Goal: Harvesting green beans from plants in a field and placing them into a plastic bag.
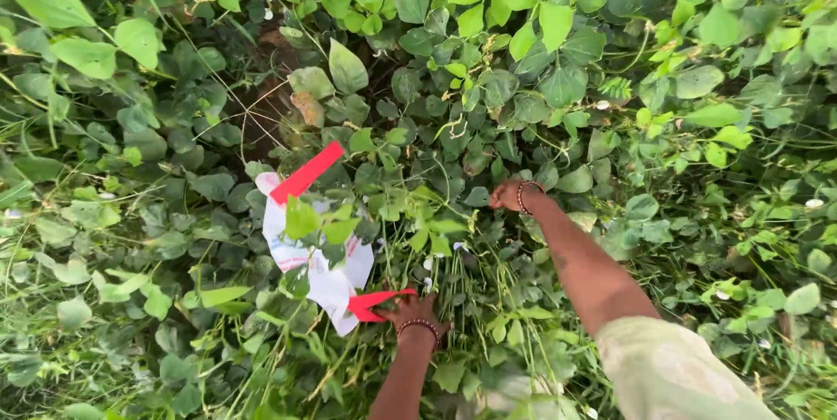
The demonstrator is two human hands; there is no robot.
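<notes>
Dense green ground cover of broad-leaved vines filled the whole view, with thin grassy blades along the lower left edge and a patch of bare brown soil and dry stems showing through near the upper middle. Among the leaves lay a white plastic bag with red handles, crumpled and partly overgrown, one red handle strip pointing up and to the right, the other red handle lying at the bag's lower right corner. The left hand, wearing a dark beaded bracelet at the wrist, was closed on that lower red handle, fingers curled together around it. Just right of this hand a cluster of thin green stems and slender pods rose from the foliage, between the two arms. The right hand, reaching further up into the plants and also carrying a dark bracelet at the wrist, was pushed among the leaves with its fingers bent inward; whether it gripped anything could not be told, since leaves hid the fingertips. A pale greenish sleeve covered the right upper arm at the lower right. Small white flowers dotted the vines to the right, well apart from both hands.
</notes>
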